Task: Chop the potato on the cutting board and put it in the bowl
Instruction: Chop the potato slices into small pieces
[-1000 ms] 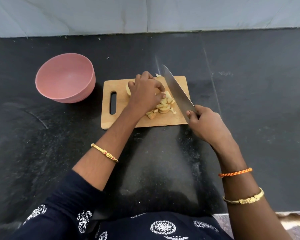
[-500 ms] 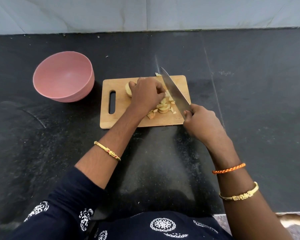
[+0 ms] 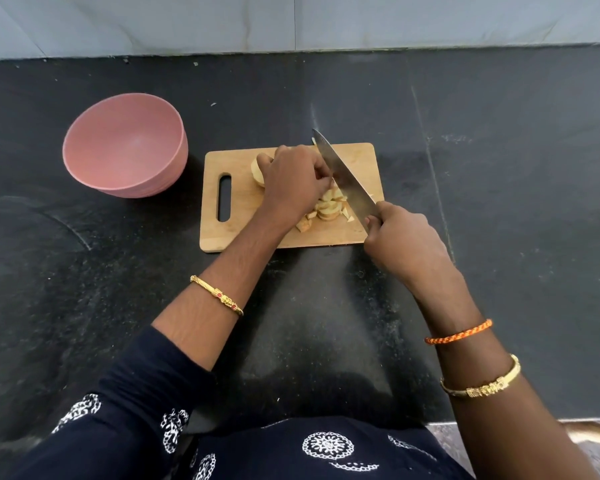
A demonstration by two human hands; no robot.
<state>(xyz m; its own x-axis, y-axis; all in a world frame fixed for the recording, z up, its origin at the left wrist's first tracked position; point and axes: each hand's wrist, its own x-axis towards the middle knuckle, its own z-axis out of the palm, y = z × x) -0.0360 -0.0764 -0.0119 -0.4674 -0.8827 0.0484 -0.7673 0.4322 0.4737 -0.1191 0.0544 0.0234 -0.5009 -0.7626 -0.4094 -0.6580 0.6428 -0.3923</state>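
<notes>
Round pink plastic bowl (image 3: 125, 147) sits far left on the black speckled stone counter (image 3: 499, 202), apart from the board, nothing visible inside. Just right of it, a rectangular light wooden cutting board (image 3: 238, 223) with a slot handle at its left end lies flat on the counter. Left hand (image 3: 293, 183) rests on the board with fingers curled over the uncut pale potato chunk (image 3: 258, 169), gripping it; only the chunk's left edge shows past the knuckles. Pile of chopped pale potato pieces (image 3: 326, 209) lies on the board just beside and below that hand. Long steel-bladed kitchen knife (image 3: 343, 174) slants across the board, tip toward the far edge, blade against the left-hand fingers. Right hand (image 3: 400, 242) at the board's near right corner is clenched around the knife handle, handle itself hidden. Gold bangle on left wrist; orange braided thread and gold bangle on right.
</notes>
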